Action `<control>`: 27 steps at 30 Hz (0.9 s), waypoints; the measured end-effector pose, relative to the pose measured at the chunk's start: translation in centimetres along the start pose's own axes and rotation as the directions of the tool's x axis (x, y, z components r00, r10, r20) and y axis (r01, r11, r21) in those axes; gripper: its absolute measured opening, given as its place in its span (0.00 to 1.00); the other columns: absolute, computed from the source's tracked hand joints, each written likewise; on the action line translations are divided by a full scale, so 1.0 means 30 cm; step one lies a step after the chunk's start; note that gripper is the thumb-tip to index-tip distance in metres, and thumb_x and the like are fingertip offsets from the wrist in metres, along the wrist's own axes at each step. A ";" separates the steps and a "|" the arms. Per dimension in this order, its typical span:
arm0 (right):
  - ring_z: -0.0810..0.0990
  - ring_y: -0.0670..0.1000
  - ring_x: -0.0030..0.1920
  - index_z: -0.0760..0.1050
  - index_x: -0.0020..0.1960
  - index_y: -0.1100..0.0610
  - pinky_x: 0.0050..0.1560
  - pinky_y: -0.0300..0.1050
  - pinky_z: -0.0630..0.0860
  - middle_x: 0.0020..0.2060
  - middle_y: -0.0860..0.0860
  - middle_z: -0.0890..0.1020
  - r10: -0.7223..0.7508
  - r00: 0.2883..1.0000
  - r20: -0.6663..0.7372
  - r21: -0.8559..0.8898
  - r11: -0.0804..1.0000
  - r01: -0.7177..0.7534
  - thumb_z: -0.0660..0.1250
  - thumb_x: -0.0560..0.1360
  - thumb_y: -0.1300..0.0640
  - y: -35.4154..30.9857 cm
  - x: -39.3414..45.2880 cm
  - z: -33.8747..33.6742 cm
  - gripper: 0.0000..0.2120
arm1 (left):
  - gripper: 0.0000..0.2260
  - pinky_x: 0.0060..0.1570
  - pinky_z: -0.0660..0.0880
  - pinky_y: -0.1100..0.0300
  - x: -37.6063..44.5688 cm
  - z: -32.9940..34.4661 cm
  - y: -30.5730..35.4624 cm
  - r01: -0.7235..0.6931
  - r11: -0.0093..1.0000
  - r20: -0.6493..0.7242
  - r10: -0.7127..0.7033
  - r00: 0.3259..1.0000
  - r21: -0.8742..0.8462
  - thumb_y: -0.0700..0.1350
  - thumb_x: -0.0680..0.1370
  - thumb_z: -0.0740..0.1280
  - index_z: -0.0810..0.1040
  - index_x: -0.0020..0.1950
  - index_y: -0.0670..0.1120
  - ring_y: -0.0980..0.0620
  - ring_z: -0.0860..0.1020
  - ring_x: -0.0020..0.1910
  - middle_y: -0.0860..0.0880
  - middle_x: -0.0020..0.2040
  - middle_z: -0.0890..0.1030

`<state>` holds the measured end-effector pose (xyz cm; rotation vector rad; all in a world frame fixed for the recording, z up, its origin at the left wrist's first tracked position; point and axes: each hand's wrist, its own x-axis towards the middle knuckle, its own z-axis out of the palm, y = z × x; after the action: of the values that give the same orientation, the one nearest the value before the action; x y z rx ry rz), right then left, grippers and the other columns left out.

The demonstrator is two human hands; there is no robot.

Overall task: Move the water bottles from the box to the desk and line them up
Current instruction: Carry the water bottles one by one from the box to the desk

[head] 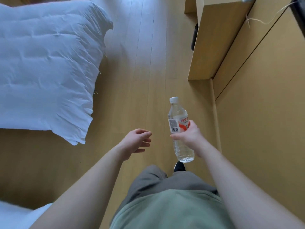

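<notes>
Head view: bottle (179, 124) label partly behind right hand (189, 136)

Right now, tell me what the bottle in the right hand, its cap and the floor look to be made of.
Bottle: clear, glossy plastic, likely; the floor shows through its ribbed wall, with a printed label.
Cap: white opaque plastic, it seems, with a matte look.
Floor: light wood or wood-look laminate in long planks, with a smooth sheen reflecting daylight.

A bare strip of wooden floor (148, 71) runs ahead, open for passage. A white duvet (46, 63) bounds it on the left; wooden cabinets (257, 113) and a desk panel (209, 47) wall the right.
</notes>
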<state>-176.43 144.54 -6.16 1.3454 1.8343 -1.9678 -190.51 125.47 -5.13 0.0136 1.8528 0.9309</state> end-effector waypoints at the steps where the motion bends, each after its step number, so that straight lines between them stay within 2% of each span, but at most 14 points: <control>1: 0.80 0.45 0.50 0.69 0.60 0.50 0.42 0.43 0.75 0.51 0.46 0.80 0.003 1.000 0.003 -0.011 1.000 -0.003 0.81 0.66 0.59 -0.021 0.026 -0.017 0.30 | 0.11 0.53 0.82 0.52 0.027 0.004 0.036 -0.003 1.000 0.004 0.003 1.000 -0.002 0.55 0.81 0.69 0.80 0.59 0.51 0.52 0.86 0.50 0.49 0.53 0.86; 5: 0.80 0.47 0.52 0.69 0.61 0.51 0.48 0.47 0.77 0.52 0.47 0.80 0.023 1.000 -0.002 -0.023 0.999 -0.023 0.81 0.66 0.60 -0.103 0.151 -0.070 0.30 | 0.11 0.50 0.82 0.54 0.148 -0.005 0.168 0.002 1.000 0.016 -0.002 1.000 -0.001 0.55 0.80 0.69 0.80 0.60 0.51 0.53 0.86 0.49 0.50 0.52 0.86; 9: 0.81 0.46 0.49 0.70 0.60 0.51 0.40 0.42 0.76 0.51 0.48 0.81 0.051 0.999 -0.020 -0.004 0.999 -0.051 0.81 0.65 0.61 -0.193 0.297 -0.107 0.30 | 0.11 0.55 0.82 0.51 0.292 -0.045 0.297 0.021 1.000 0.035 -0.021 0.999 0.001 0.54 0.81 0.69 0.80 0.59 0.51 0.52 0.86 0.51 0.49 0.52 0.86; 14: 0.81 0.45 0.48 0.70 0.58 0.51 0.38 0.40 0.74 0.51 0.48 0.81 0.056 0.997 -0.049 0.028 0.998 -0.054 0.80 0.66 0.63 -0.372 0.527 -0.092 0.28 | 0.11 0.54 0.83 0.52 0.501 -0.164 0.489 0.012 1.000 0.050 -0.013 0.999 0.029 0.54 0.80 0.70 0.80 0.59 0.51 0.52 0.86 0.50 0.50 0.52 0.86; 19: 0.81 0.47 0.51 0.70 0.60 0.53 0.41 0.41 0.75 0.52 0.48 0.81 0.053 0.998 -0.044 0.026 0.998 -0.052 0.80 0.66 0.62 -0.602 0.750 -0.063 0.28 | 0.10 0.56 0.82 0.50 0.726 -0.312 0.722 0.027 0.997 0.059 -0.031 0.998 0.070 0.54 0.80 0.69 0.80 0.59 0.51 0.51 0.86 0.50 0.49 0.52 0.86; 27: 0.81 0.46 0.52 0.71 0.62 0.52 0.46 0.41 0.76 0.53 0.48 0.81 0.027 0.995 -0.095 0.045 0.999 -0.022 0.80 0.66 0.61 -0.902 1.035 -0.091 0.29 | 0.10 0.53 0.82 0.52 1.017 -0.442 1.094 -0.022 0.992 0.127 0.007 0.992 0.122 0.54 0.80 0.69 0.80 0.59 0.52 0.52 0.86 0.49 0.49 0.52 0.86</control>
<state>-210.53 167.81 -6.53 1.4925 1.8158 -1.9745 -228.29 152.95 -6.77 0.1588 1.7913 0.8057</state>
